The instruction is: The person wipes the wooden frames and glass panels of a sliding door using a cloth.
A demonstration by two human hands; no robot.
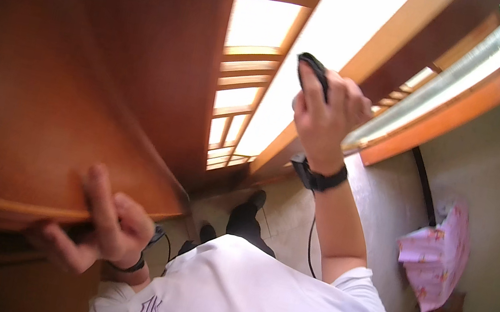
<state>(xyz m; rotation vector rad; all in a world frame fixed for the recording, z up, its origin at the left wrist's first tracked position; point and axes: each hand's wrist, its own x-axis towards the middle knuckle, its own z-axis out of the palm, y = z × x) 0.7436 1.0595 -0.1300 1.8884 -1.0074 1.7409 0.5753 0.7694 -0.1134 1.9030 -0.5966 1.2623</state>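
My left hand (106, 226) is at the edge of a brown wooden panel (60, 134). One finger lies over its face, the others spread below the edge; the hand is blurred, and firm contact is not plain. Raised at the upper right, my right hand (329, 114) grips a small black object (314, 70), perhaps a folded cloth. Its fingers hide much of it. Behind that hand stands a bright opening beside a wooden lattice frame (251, 57) with light panes. Each wrist wears a black band, the right one with a box-like device (309, 173).
A pink patterned cloth (436, 256) hangs or lies at the right near the pale wall (496, 197). An orange wooden ledge (456, 111) juts out above it. Thin black cables (311, 245) run down beside my body. My dark shoes (257, 199) stand on a tiled floor (270, 214).
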